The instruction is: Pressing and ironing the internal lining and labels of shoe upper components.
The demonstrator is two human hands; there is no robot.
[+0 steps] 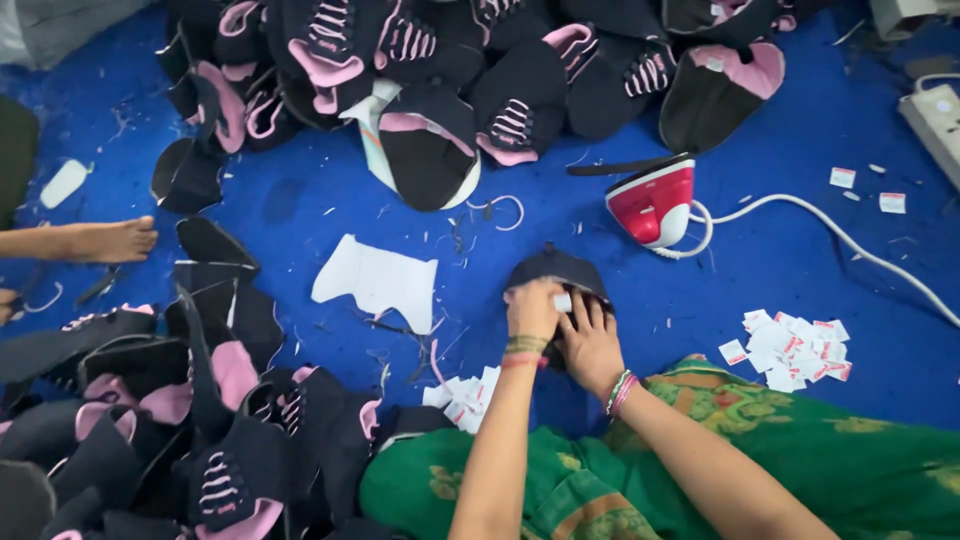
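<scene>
A dark navy shoe upper (556,268) lies on the blue floor covering in front of me. My left hand (532,308) presses down on its near edge, fingers curled over it. My right hand (590,338) lies beside it, fingers spread on the same piece, and a small white label (563,302) shows between the two hands. Both wrists wear thread bands and bangles. My green patterned garment (700,440) covers my lap at the bottom.
A red and white iron (655,203) with a white cord stands just right of the upper. Piles of black-and-pink shoe uppers (440,70) fill the top and lower left. White labels (795,345) lie scattered right, a white cut-out (378,280) left. Another person's foot (105,240) reaches in at left.
</scene>
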